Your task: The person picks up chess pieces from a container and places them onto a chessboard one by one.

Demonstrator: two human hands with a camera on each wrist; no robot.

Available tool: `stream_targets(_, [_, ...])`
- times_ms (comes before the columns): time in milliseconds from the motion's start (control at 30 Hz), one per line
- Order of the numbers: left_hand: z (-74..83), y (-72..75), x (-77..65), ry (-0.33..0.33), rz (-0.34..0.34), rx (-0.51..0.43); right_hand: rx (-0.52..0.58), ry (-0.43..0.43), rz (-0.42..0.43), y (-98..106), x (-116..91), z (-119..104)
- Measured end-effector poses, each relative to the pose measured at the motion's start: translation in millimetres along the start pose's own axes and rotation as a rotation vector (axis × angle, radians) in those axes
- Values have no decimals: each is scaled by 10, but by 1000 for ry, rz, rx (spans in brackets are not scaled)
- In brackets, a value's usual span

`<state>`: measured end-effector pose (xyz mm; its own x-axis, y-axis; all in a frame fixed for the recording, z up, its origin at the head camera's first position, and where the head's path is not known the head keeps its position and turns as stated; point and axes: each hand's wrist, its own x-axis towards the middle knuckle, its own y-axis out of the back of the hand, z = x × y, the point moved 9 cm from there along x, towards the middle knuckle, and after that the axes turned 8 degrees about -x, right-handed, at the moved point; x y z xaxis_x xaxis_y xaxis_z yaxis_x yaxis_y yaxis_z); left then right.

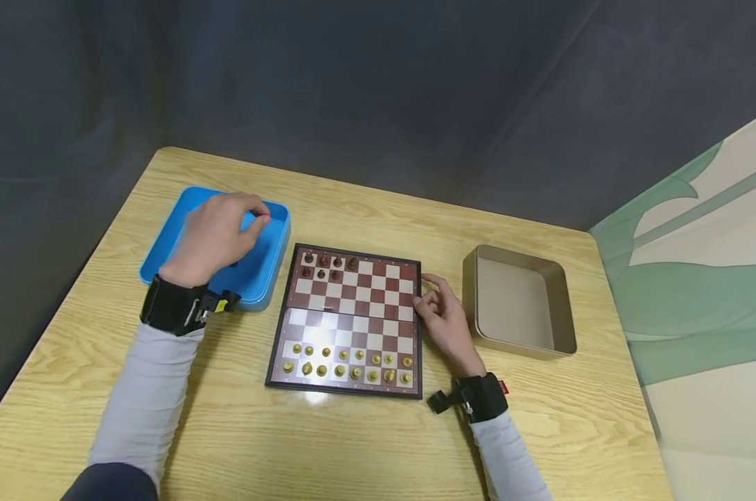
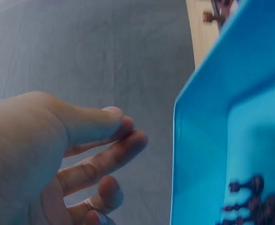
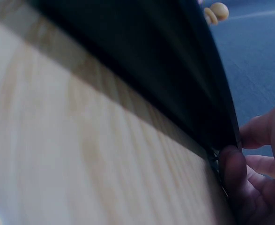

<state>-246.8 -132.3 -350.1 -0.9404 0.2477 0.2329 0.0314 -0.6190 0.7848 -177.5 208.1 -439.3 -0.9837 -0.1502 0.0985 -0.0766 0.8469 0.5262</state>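
Above the blue box (image 1: 275,243), my left hand (image 1: 218,233) bends its thumb and fingers toward each other. In the left wrist view nothing shows between those fingertips, while several dark chess pieces (image 2: 263,208) lie on the box floor. My right hand (image 1: 445,321) holds the right edge of the chessboard (image 1: 378,296), with thumb and a finger on either side of the rim in the right wrist view. Gold pieces (image 1: 340,371) fill two rows on the board's near side. Several dark red pieces (image 1: 324,260) stand at its far left corner.
A beige metal tin (image 1: 515,292) without a lid stands just right of my right hand. The wooden table (image 1: 352,445) ends at a dark fabric wall (image 1: 365,90) at the back. A green and cream patterned cloth (image 1: 697,292) hangs beyond the right edge.
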Motion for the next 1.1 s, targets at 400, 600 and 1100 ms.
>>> stream_targets(400, [-436,198,-168,170,-72,70,11,6,-1,-29,57,78])
stream_targets(600, [-644,166,-244,263,-196,95,-23,-10,1,-67,90,266])
stream_targets(1100, [-803,54,-348,369,-352,109,-5,-12,10,-70,88,260])
